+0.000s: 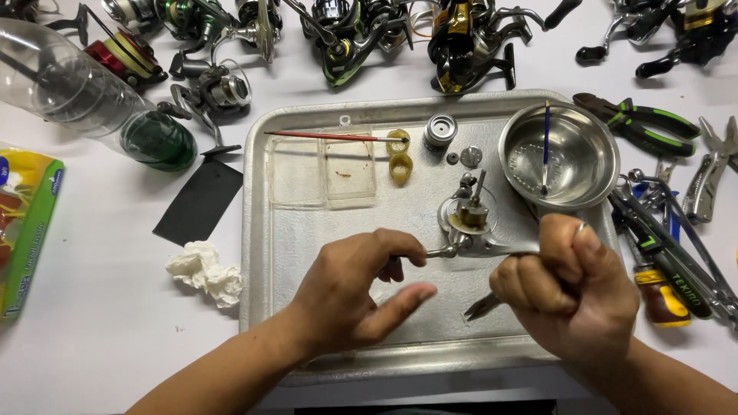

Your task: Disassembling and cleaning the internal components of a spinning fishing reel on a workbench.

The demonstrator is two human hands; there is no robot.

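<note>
A partly dismantled silver fishing reel body (470, 223) is held over a metal tray (261, 230). My right hand (565, 288) is closed around its stem, and the tip of a pair of pliers (483, 307) sticks out below that fist. My left hand (361, 288) pinches the reel's handle end (430, 253) between fingers and thumb. On the tray lie a clear plastic box (323, 173), a red brush (330, 137), two yellowish rings (400, 157), a small metal spool (440, 131) and small round parts (470, 156).
A steel bowl (592, 173) with a blue brush (546, 146) sits at the tray's right corner. Pliers and screwdrivers (669, 253) lie to the right. Several reels (346, 31) line the back. A clear bottle (84, 92), black sheet (200, 200), crumpled tissue (204, 270) and a packet (23, 230) are left.
</note>
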